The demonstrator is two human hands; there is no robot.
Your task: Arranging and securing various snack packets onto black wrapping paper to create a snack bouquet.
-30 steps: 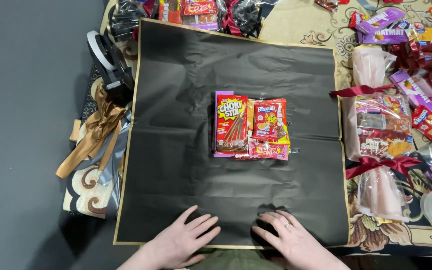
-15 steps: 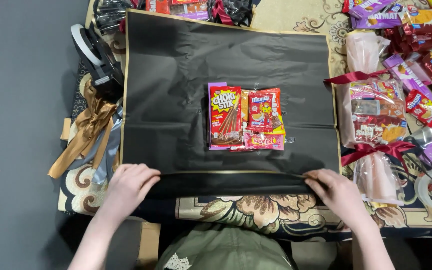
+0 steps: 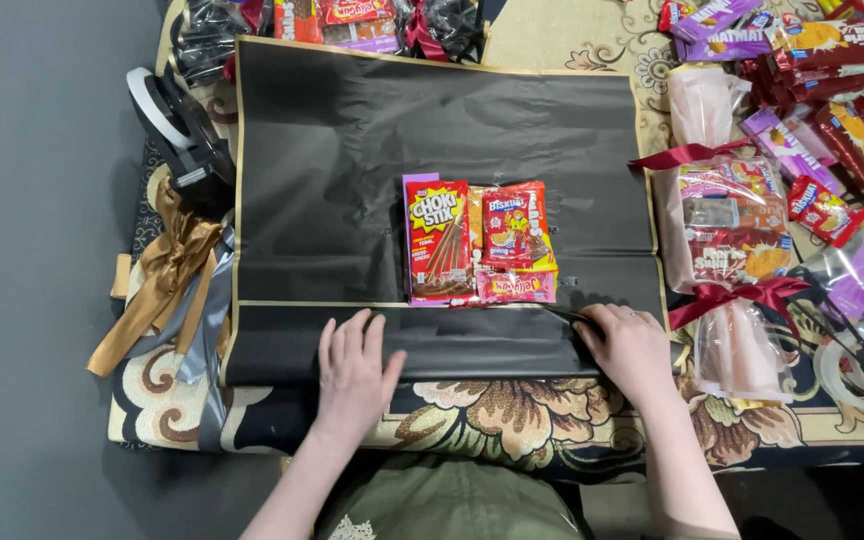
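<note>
Near edge: left hand [image 3: 354, 372] lies flat on the folded near flap of the black wrapping sheet [image 3: 352, 180], fingers spread, pressing the fold down. Right hand [image 3: 632, 350] is at the right end of the same flap, fingers curled and pinching the sheet's edge near the crease. The flap's gold-trimmed edge sits just short of the snack packets [image 3: 480, 245], which lie stacked at the sheet's centre, touching each other. Judgement: one fold done, the near one; left, right and far sides of the sheet are flat and open, so wrapping is at an early stage. Left of the sheet: gold and grey ribbons [image 3: 167, 290], then a tape dispenser [image 3: 177, 130] further off. Right: a clear-wrapped snack bundle [image 3: 727, 250] tied with dark red ribbon. Far right: loose snack packs [image 3: 822, 60] on the patterned cloth [image 3: 512, 410].
</note>
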